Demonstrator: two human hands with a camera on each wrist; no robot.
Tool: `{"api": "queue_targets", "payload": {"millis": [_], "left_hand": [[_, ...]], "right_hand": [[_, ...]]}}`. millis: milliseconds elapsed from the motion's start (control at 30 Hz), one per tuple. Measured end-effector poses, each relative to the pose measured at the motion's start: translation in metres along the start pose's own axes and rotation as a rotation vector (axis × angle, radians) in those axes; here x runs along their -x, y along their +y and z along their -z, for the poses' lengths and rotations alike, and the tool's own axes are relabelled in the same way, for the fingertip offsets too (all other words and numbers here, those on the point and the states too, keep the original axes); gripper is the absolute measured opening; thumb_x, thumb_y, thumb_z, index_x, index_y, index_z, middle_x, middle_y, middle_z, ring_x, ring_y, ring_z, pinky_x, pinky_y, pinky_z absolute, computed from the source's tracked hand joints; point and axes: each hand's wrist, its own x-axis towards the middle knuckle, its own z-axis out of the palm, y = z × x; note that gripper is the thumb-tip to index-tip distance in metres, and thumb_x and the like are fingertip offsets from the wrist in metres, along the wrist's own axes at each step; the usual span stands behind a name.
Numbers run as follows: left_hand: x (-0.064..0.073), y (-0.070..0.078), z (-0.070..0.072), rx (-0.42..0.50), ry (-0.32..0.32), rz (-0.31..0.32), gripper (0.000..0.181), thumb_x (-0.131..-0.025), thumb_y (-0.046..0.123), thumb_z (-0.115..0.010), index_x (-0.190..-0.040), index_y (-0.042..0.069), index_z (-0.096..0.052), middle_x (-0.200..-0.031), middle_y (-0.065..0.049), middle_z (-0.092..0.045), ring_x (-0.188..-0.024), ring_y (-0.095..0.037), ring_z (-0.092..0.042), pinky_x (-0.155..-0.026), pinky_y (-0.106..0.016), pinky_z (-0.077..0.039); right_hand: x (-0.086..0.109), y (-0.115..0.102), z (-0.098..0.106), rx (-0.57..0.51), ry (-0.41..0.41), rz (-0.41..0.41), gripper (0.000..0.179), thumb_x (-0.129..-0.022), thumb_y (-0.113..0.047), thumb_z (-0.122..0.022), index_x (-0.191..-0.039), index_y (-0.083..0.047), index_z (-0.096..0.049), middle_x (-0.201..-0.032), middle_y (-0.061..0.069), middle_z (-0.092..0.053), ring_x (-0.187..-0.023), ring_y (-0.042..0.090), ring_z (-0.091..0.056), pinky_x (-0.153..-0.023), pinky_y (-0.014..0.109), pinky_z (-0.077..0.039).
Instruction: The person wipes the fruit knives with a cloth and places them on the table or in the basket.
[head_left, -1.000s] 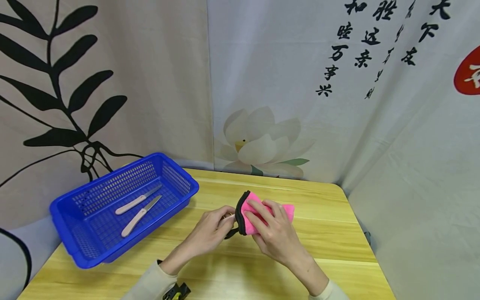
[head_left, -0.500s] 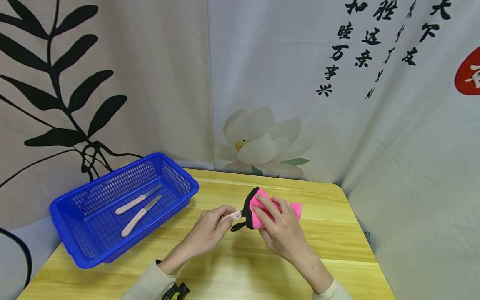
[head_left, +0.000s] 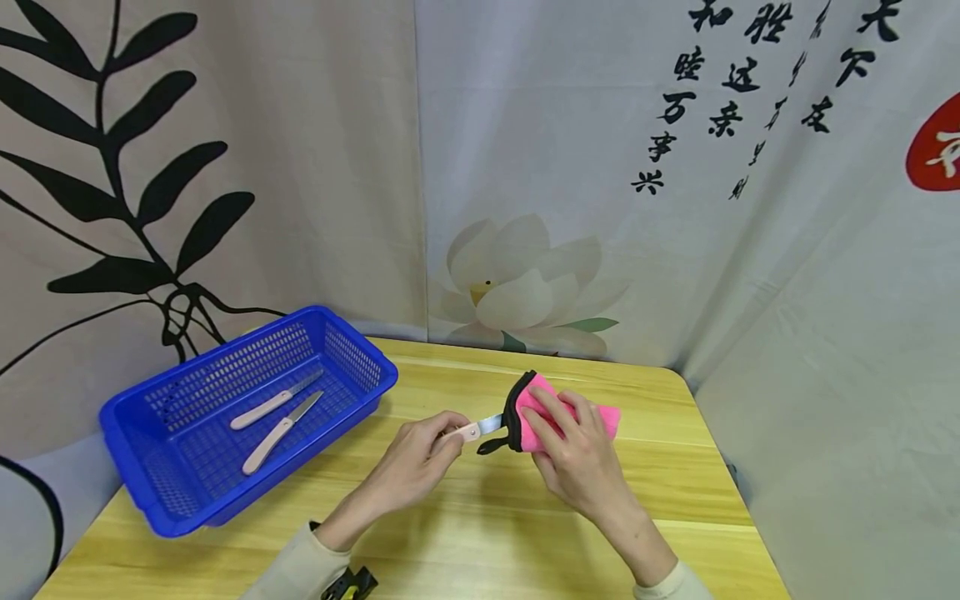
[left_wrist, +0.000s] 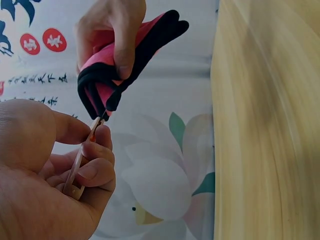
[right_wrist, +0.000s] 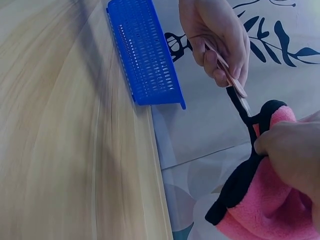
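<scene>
My left hand [head_left: 420, 458] grips the pale handle of a knife [head_left: 470, 432], its blade pointing right. Part of the blade [head_left: 491, 423] shows; the rest is hidden in the folds of a pink cloth [head_left: 532, 417] with black edging and a small black loop [head_left: 492, 446]. My right hand [head_left: 581, 450] holds the folded cloth round the blade, fingers on top and thumb beneath. In the left wrist view, the left fingers curl round the handle [left_wrist: 75, 170], close to the cloth's black edge [left_wrist: 97, 75]. The right wrist view shows the fleecy pink cloth [right_wrist: 270, 200] bunched under the right hand [right_wrist: 295, 150].
A blue plastic basket [head_left: 217, 517] stands on the left of the wooden table [head_left: 675, 483]. Inside lie two knives with pale handles, one knife [head_left: 281, 433] in front of the other knife [head_left: 273, 402]. Printed curtains [head_left: 570, 150] hang behind the table.
My right hand and the cloth have slid right along the knife, away from my left hand. More handle and a stretch of blade now show between them. The left hand has stayed nearly still.
</scene>
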Motion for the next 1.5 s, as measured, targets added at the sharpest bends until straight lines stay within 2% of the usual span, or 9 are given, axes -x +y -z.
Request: {"api": "queue_targets", "payload": {"millis": [133,300,600,767,900,1067,1333,1500], "left_hand": [[0.000,0.000,0.000,-0.003,0.005,0.000,0.019,-0.114,0.015,-0.062,-0.123,0.009,-0.078,-0.080,0.008,-0.058,-0.060,0.003,-0.042,-0.055,-0.021,-0.036],[0.001,-0.001,0.000,-0.001,0.010,-0.004,0.018,-0.114,0.015,-0.062,-0.122,0.010,-0.078,-0.083,0.007,-0.063,-0.062,0.002,-0.045,-0.057,-0.022,-0.039],[0.003,-0.005,0.007,-0.007,0.048,0.057,0.019,-0.114,0.016,-0.061,-0.124,0.013,-0.077,-0.082,0.006,-0.062,-0.059,0.001,-0.043,-0.055,-0.022,-0.037],[0.001,-0.005,0.005,-0.008,0.044,0.062,0.018,-0.114,0.015,-0.062,-0.123,0.010,-0.077,-0.083,0.006,-0.063,-0.059,0.001,-0.044,-0.054,-0.022,-0.037],[-0.001,-0.003,0.000,-0.019,0.027,0.033,0.018,-0.113,0.015,-0.063,-0.123,0.009,-0.077,-0.083,0.005,-0.065,-0.061,0.001,-0.048,-0.056,-0.022,-0.041],[-0.002,-0.001,-0.005,-0.046,0.024,-0.009,0.019,-0.115,0.019,-0.062,-0.123,0.012,-0.078,-0.086,0.003,-0.071,-0.066,0.001,-0.054,-0.064,-0.023,-0.047],[-0.003,0.003,-0.005,-0.048,0.026,-0.008,0.023,-0.113,0.017,-0.059,-0.123,0.014,-0.079,-0.089,0.003,-0.074,-0.064,0.000,-0.051,-0.063,-0.023,-0.044],[-0.002,0.003,-0.004,-0.033,0.011,-0.016,0.024,-0.116,0.020,-0.058,-0.125,0.012,-0.079,-0.089,0.000,-0.074,-0.063,0.001,-0.050,-0.062,-0.023,-0.044]], "right_hand": [[0.002,0.003,0.001,-0.005,-0.009,-0.015,0.052,-0.083,-0.008,-0.083,-0.135,-0.008,-0.080,-0.151,0.018,-0.071,-0.124,0.043,-0.061,-0.099,0.055,-0.056],[0.004,0.011,0.001,0.006,0.023,-0.001,0.055,-0.079,-0.007,-0.085,-0.134,-0.006,-0.079,-0.148,0.020,-0.073,-0.122,0.044,-0.062,-0.095,0.056,-0.056],[0.007,0.022,0.007,-0.012,0.061,-0.042,0.045,-0.086,-0.009,-0.074,-0.130,-0.003,-0.080,-0.147,0.020,-0.073,-0.121,0.045,-0.062,-0.095,0.058,-0.053],[-0.001,0.009,0.006,-0.078,0.110,0.023,0.044,-0.087,-0.011,-0.074,-0.130,-0.004,-0.080,-0.146,0.020,-0.073,-0.121,0.042,-0.062,-0.094,0.055,-0.053],[-0.009,-0.008,0.001,-0.122,0.130,0.102,0.044,-0.087,-0.013,-0.076,-0.131,-0.007,-0.079,-0.146,0.017,-0.074,-0.120,0.040,-0.062,-0.094,0.052,-0.054],[-0.015,-0.025,-0.004,-0.123,0.104,0.166,0.044,-0.090,-0.016,-0.077,-0.133,-0.009,-0.079,-0.147,0.015,-0.073,-0.121,0.038,-0.063,-0.097,0.052,-0.057],[-0.016,-0.032,-0.010,-0.068,0.048,0.162,0.050,-0.082,-0.013,-0.082,-0.132,-0.011,-0.080,-0.150,0.013,-0.072,-0.120,0.037,-0.064,-0.101,0.051,-0.058],[-0.016,-0.030,-0.010,-0.035,0.034,0.141,0.053,-0.078,-0.011,-0.085,-0.131,-0.012,-0.080,-0.149,0.013,-0.072,-0.120,0.038,-0.064,-0.100,0.051,-0.058]]}}
